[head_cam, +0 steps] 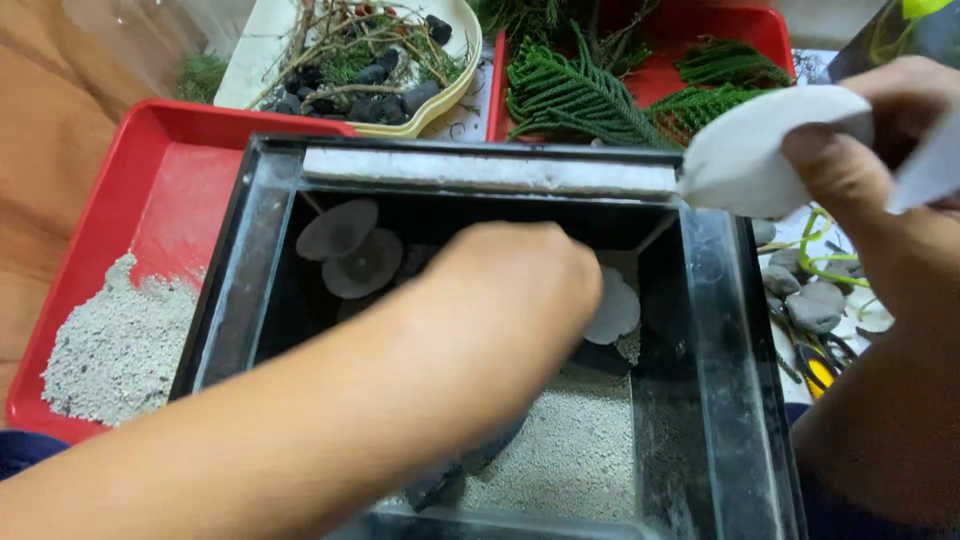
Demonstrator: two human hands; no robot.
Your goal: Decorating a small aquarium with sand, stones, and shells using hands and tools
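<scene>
Left hand [520, 275] reaching down into glass tank [715, 330] at centre frame, fingers curled under and hidden; cannot tell whether gripping anything. Touching or just beside pale flat stone [615, 310] standing near the back wall. Right hand [880, 150] at upper right, pinching white disc-shaped stone [745, 150] above tank rim.

Risks, as judged: disc slipping from a light pinch and striking the glass edge; forearm knocking the dark round stones [350, 250] leaning at back left; gravel shifting under upright pieces.

Textures: grey gravel [580, 450] coarse, granular, heaped on tank floor; more of the same in red tray [160, 170] at left. Stones smooth, thin, rounded. Green fern sprigs [580, 95] feathery, top centre. Twigs and black lumps in cream dish [455, 95].
</scene>
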